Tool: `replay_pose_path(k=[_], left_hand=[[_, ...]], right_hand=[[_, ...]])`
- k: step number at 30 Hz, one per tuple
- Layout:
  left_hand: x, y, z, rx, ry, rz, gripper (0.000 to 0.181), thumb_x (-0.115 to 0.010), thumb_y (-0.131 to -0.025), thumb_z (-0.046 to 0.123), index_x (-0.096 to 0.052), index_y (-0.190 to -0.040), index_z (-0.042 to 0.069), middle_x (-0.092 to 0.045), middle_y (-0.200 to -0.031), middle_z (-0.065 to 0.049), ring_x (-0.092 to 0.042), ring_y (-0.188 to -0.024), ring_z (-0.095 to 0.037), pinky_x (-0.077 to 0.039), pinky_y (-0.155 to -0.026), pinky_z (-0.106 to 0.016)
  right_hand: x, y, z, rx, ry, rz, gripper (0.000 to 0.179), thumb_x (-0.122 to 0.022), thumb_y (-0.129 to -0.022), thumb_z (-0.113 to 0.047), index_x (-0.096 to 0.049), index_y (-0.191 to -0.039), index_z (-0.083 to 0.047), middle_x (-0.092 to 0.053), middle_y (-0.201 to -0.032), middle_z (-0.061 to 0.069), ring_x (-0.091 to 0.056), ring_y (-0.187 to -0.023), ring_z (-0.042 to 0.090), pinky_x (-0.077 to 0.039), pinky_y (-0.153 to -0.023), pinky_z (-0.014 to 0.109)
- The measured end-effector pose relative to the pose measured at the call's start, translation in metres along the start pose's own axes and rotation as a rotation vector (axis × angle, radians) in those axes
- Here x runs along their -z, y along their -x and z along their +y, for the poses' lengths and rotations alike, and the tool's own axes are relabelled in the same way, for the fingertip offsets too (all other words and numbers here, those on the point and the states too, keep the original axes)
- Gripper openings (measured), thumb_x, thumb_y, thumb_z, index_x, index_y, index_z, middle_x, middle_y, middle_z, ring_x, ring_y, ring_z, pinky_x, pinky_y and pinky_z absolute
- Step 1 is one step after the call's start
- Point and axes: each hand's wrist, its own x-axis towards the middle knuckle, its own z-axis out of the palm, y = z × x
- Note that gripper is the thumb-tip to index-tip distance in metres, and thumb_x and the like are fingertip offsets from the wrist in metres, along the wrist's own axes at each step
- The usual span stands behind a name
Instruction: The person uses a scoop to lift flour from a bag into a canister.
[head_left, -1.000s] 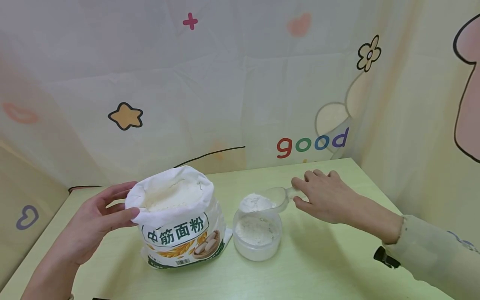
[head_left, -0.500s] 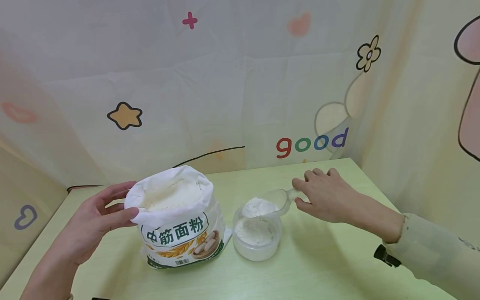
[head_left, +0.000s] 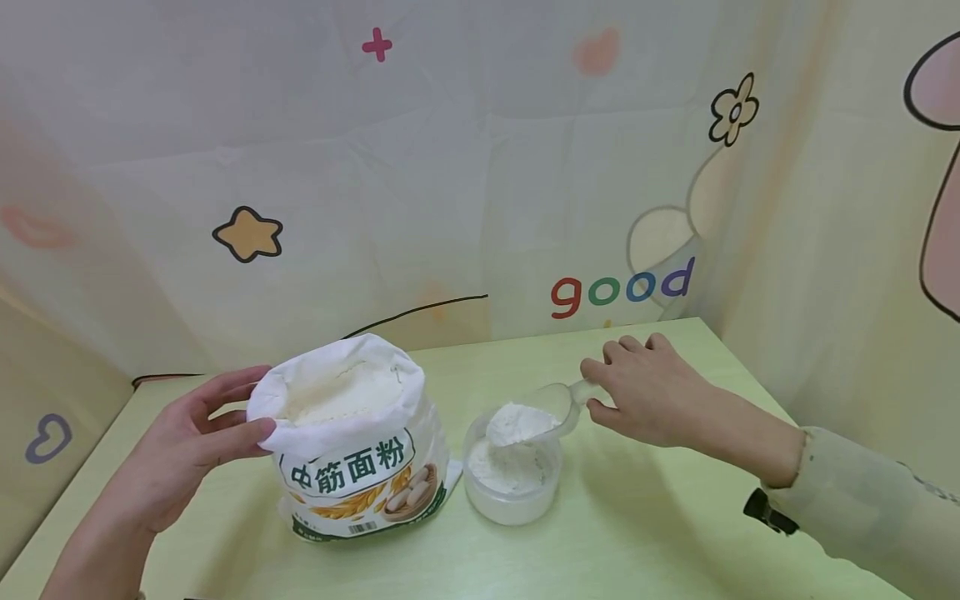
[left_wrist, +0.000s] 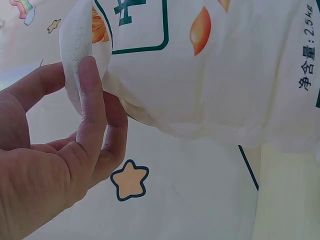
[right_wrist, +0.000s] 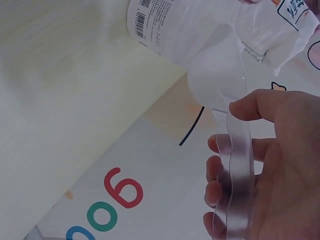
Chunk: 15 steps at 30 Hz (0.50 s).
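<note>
In the head view, a white flour bag (head_left: 358, 479) with green lettering stands rolled open, flour inside. My left hand (head_left: 187, 433) pinches the left side of its rim; the left wrist view shows thumb and fingers on either side of the folded edge (left_wrist: 77, 55). To the bag's right sits a round translucent tub (head_left: 512, 507) with flour in it. Over the tub, a clear plastic scoop (head_left: 553, 402) carries a heap of flour (head_left: 519, 423), its mouth tilted down. My right hand (head_left: 648, 396) grips the handle, fingers curled round it in the right wrist view.
The pale yellow-green table (head_left: 615, 542) runs back to a printed cloth (head_left: 420, 192) hanging behind and at both sides. A black clip-like piece (head_left: 770, 511) shows under the right sleeve (head_left: 862, 500).
The scoop has dropped slightly toward the tub, and its heap of flour has come lower with it. The flour in the tub looks whiter and fuller. My left hand stays at the bag rim.
</note>
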Motion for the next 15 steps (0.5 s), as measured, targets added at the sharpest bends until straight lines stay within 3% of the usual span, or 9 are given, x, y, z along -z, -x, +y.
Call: replay_pose_path(k=[15], left_hand=[[-0.0001,0.0004,-0.0006,-0.02,0.012,-0.009,0.057,-0.067,-0.098,-0.001,-0.047,-0.15,0.009,-0.05,-0.136,-0.006,-0.071,-0.101,-0.021,-0.061,-0.083,-0.032]], right_hand=[[0.0053,0.0,-0.0048,0.048,0.083,0.044,0.024,-0.069,-0.092,-0.031,-0.068,-0.109,-0.013,-0.059,-0.091,0.006,-0.057,-0.089,0.027,-0.044,-0.072,0.045]])
